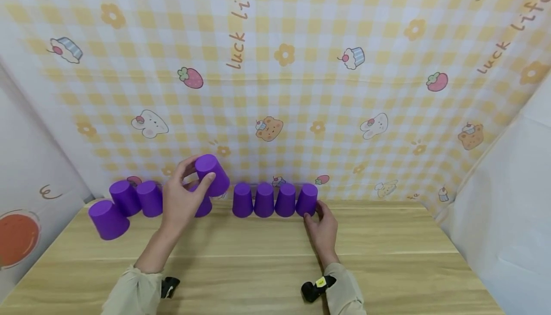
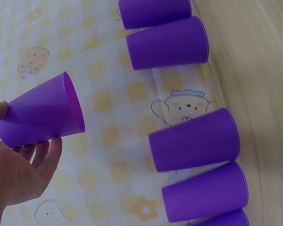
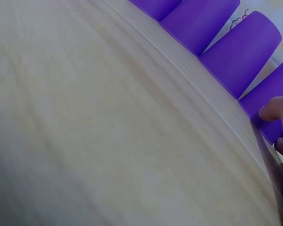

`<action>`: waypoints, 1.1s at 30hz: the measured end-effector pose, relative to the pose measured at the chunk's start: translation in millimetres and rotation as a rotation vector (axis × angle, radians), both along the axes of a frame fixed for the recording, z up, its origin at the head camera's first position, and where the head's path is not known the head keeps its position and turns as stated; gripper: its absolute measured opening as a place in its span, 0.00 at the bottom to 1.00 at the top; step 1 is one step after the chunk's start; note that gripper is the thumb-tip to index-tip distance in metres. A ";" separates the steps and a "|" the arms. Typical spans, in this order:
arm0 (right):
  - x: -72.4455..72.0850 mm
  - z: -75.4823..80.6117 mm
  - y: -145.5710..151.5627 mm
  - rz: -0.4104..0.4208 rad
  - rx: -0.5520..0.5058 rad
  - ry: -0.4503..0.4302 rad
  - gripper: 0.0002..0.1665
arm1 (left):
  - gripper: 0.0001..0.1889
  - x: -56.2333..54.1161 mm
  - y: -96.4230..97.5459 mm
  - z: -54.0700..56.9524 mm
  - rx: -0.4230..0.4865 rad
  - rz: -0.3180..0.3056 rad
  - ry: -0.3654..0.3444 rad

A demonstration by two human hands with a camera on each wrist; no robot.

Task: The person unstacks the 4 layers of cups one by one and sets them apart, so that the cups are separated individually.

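My left hand (image 1: 178, 205) holds a purple cup (image 1: 214, 176) in the air, thumb on the near side and fingers behind. The left wrist view shows this cup (image 2: 42, 113) tilted, its mouth angled down. With thumb and fingers, my right hand (image 1: 324, 229) grips the rightmost upside-down cup (image 1: 307, 200) low on its side, at the end of a row on the table. In the right wrist view the thumb (image 3: 273, 109) presses that cup's wall. Beneath the raised cup stands another purple cup (image 1: 204, 208), partly hidden by the left hand.
The row's other upside-down cups include one at its left end (image 1: 243, 200). Farther left stand two cups side by side (image 1: 125, 198), with another cup (image 1: 109, 220) nearer the table's left edge. A checked cloth (image 1: 292, 99) hangs right behind the wooden table (image 1: 258, 267).
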State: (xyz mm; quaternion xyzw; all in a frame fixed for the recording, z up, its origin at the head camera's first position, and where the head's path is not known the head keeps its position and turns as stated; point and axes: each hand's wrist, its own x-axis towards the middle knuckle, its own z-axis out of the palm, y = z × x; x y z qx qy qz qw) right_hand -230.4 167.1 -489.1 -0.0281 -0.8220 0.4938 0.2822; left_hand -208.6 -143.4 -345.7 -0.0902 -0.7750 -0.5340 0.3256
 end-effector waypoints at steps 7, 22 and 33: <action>-0.7 -1.1 1.0 0.010 -0.001 -0.010 0.27 | 0.25 5.8 -19.9 -5.4 -0.057 0.104 -0.028; -0.6 -0.5 0.5 -0.001 -0.005 -0.011 0.27 | 0.26 25.2 -66.8 -6.3 -0.092 0.179 -0.098; -1.1 -2.3 1.2 0.007 -0.002 -0.026 0.27 | 0.28 34.3 -98.7 -22.1 -0.107 0.234 -0.204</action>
